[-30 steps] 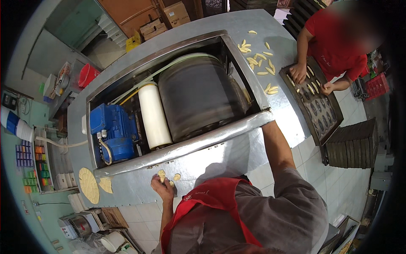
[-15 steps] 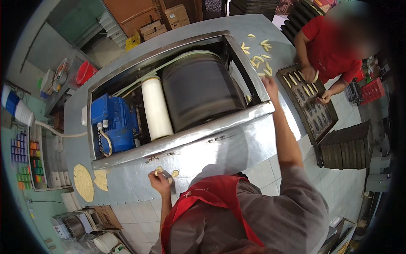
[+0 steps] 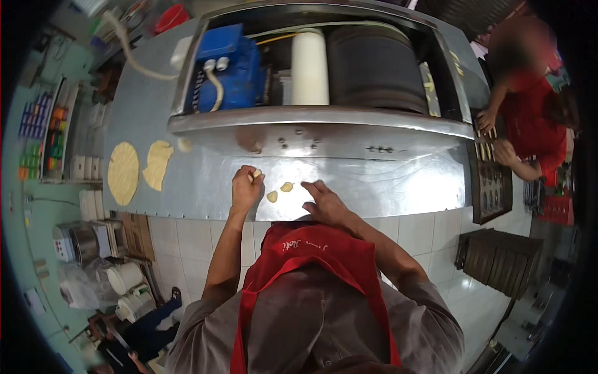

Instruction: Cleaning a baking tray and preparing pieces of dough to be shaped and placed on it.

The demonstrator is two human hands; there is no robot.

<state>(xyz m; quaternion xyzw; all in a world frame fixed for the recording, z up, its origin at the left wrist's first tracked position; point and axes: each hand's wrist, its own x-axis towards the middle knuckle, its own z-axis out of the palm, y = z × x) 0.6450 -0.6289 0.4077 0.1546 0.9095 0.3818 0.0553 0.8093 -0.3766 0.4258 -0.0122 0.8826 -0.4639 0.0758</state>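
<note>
My left hand (image 3: 246, 192) is closed on a small piece of dough (image 3: 256, 173), pinched at its fingertips just above the metal table (image 3: 374, 187). Two more small pale dough pieces, one (image 3: 286, 186) slightly farther off and one (image 3: 272, 196) nearer me, lie on the table between my hands. My right hand (image 3: 326, 204) is just right of them, fingers apart and nothing in it. Over to the left lie a flat round dough sheet (image 3: 123, 173) and a torn-edged dough sheet (image 3: 157, 164).
Beyond my hands, a metal housing (image 3: 324, 118) holds a blue motor (image 3: 227, 68), a white roller (image 3: 309, 68) and a dark drum (image 3: 377, 68). At right, a co-worker in red (image 3: 532, 128) has both hands over a dark moulded tray (image 3: 492, 198). Dark stacked trays (image 3: 501, 258) stand below it.
My right hand has come back from the dough strips past the machine's right end to the table front. The view has swung round. My left hand still pinches dough; two loose pieces now show beside it.
</note>
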